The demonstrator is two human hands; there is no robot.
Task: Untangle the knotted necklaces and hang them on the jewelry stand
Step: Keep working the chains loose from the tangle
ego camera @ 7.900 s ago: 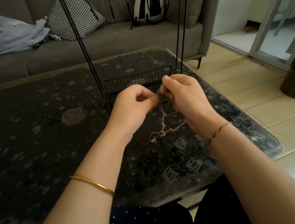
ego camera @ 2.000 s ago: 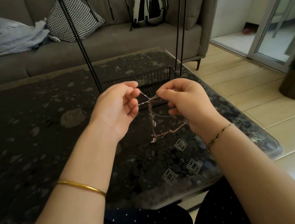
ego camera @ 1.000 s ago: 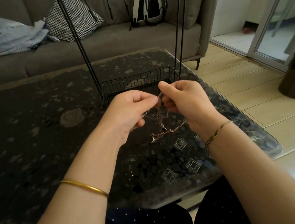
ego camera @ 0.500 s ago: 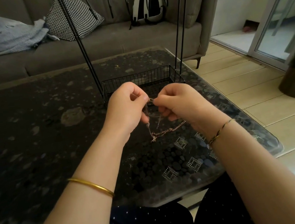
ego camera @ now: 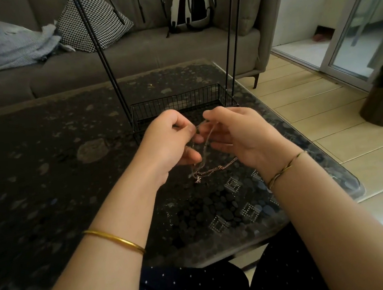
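Setting: living room; dark pebble-patterned glass table before a grey sofa, pale tiled floor to the right.
Stand: black wire stand on the table just beyond the hands, with a basket base and thin posts rising to a hooked top bar.
Necklaces: tangled necklaces hang between the two hands above the table. The lower rose-coloured length and a small pendant lie on the glass below the hands.
Left hand: left hand has curled fingers, with thumb and forefinger pinching a pale strand at its upper end.
Right hand: right hand has its fingers loosely extended toward the left hand. The strand runs up to its topmost fingertips. Motion blur there; cannot tell whether it is pinched or merely draped.
Change: half a second earlier both hands were curled and almost knuckle to knuckle. They now stand apart with a clear gap, the right fingers have uncurled, and the pale strand is drawn out between them.
Unchanged: rose length and pendant lie at the same spot on the glass; stand not moved.
Wrists: gold bangle on the left forearm, twisted bracelet on the right wrist.
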